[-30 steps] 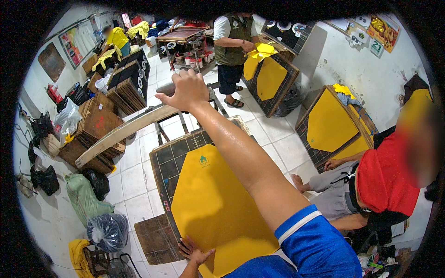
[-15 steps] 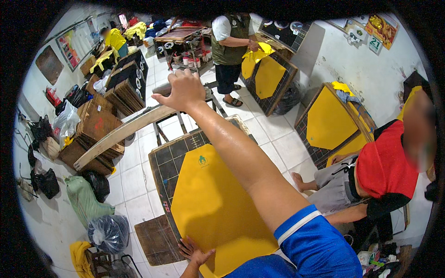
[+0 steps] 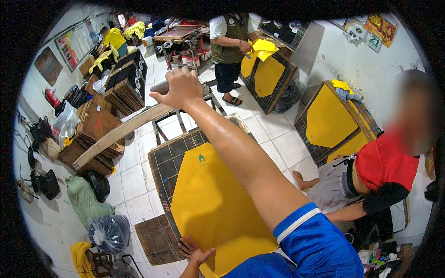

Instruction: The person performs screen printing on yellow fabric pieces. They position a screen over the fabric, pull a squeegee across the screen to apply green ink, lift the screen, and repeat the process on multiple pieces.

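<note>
A yellow cut fabric panel [image 3: 215, 204] with a small green print lies on a dark gridded board [image 3: 168, 160] in front of me. My left hand [image 3: 194, 251] rests flat with spread fingers at the panel's near left edge. Stretched out over the board, my right arm reaches the far side, where my right hand [image 3: 181, 89] has its fingers curled over a dark grey bar [image 3: 160, 89], thumb pointing left. Beneath that hand a long, pale wooden beam [image 3: 123, 132] runs off to the left. The palm side of the grip is hidden.
A person in red [image 3: 382, 164] sits close on my right. Ahead, a person in a vest [image 3: 229, 46] handles yellow fabric [image 3: 263, 48] by leaning boards [image 3: 269, 78]. Stacked boards [image 3: 95, 125] and filled bags [image 3: 109, 231] line the left side. A brown board [image 3: 157, 240] lies on the tiled floor.
The person in red has shifted posture, head and torso moving. The vested person's hand and yellow fabric have changed position. My own hands stay nearly where they were.
</note>
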`<control>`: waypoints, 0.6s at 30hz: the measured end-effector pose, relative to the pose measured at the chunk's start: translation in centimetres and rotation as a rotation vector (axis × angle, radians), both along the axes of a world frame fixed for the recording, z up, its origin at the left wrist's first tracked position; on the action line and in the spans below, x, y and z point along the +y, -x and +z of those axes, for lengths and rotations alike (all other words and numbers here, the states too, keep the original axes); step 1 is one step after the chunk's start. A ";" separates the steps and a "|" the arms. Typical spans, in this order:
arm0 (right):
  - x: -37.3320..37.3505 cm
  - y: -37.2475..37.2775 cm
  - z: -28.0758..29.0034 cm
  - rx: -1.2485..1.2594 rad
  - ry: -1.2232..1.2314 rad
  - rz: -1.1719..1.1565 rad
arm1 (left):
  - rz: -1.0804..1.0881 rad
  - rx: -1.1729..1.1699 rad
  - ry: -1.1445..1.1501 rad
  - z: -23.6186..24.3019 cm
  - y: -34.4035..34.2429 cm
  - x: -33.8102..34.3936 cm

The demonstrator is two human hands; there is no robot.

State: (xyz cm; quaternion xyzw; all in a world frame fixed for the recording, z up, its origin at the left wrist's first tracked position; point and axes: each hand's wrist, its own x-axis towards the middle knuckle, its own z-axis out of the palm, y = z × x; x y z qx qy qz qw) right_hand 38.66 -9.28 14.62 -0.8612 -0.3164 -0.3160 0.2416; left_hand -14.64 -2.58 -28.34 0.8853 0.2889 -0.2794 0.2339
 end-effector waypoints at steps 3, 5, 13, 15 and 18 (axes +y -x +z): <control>0.0 -0.1 0.0 -0.007 -0.010 0.006 | 0.003 0.033 -0.030 1.0 -0.2 -0.3; -0.1 -0.1 0.0 -0.013 -0.009 0.011 | 0.006 0.050 -0.018 1.7 -0.4 -0.4; -0.3 0.1 0.4 0.021 0.019 0.008 | 0.013 0.048 0.013 1.8 -0.7 -0.3; -0.3 0.2 0.4 0.019 0.019 0.001 | 0.011 0.059 0.002 1.7 -0.7 -0.3; -0.2 0.2 0.3 0.012 0.013 0.000 | 0.025 0.062 0.045 2.2 -0.7 -0.2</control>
